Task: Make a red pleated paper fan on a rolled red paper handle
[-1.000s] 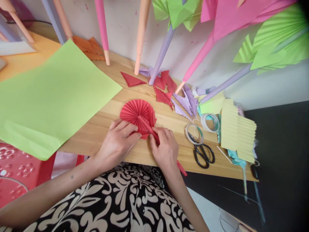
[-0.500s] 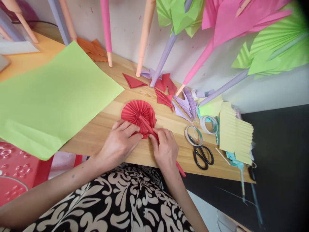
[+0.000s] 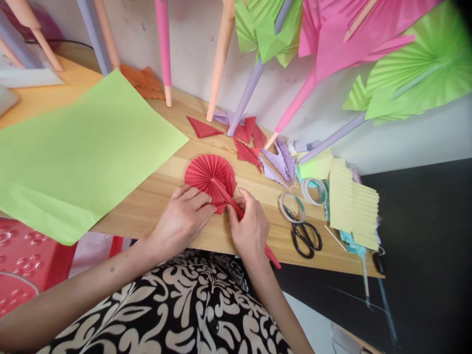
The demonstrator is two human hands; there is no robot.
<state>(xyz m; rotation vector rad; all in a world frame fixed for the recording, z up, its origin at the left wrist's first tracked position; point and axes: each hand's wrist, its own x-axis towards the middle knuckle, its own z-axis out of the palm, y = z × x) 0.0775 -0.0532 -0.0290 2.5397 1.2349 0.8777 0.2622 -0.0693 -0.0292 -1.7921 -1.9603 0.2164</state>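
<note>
A round, pleated red paper fan (image 3: 204, 169) lies on the wooden table in front of me. Across its lower right part runs a rolled red paper stick (image 3: 223, 192), reaching from the fan's centre down past the table's edge. My left hand (image 3: 184, 214) is closed at the fan's lower edge, fingers pressed on the paper, its fingertips partly hidden. The stick passes through my right hand (image 3: 251, 226), which is closed round it beside the fan with the index finger raised. A small red flap (image 3: 220, 209) shows between the two hands.
A large green paper sheet (image 3: 99, 147) covers the left side. Black scissors (image 3: 307, 240), tape rolls (image 3: 313, 191) and pleated yellow paper (image 3: 352, 201) lie at right. Red scraps (image 3: 203, 128) and purple scraps (image 3: 278, 160) sit behind. Finished paper fans (image 3: 416, 73) lean on the wall.
My right index finger has lifted and straightened from the stick. The fan and my left hand stay nearly in place; the view has shifted slightly.
</note>
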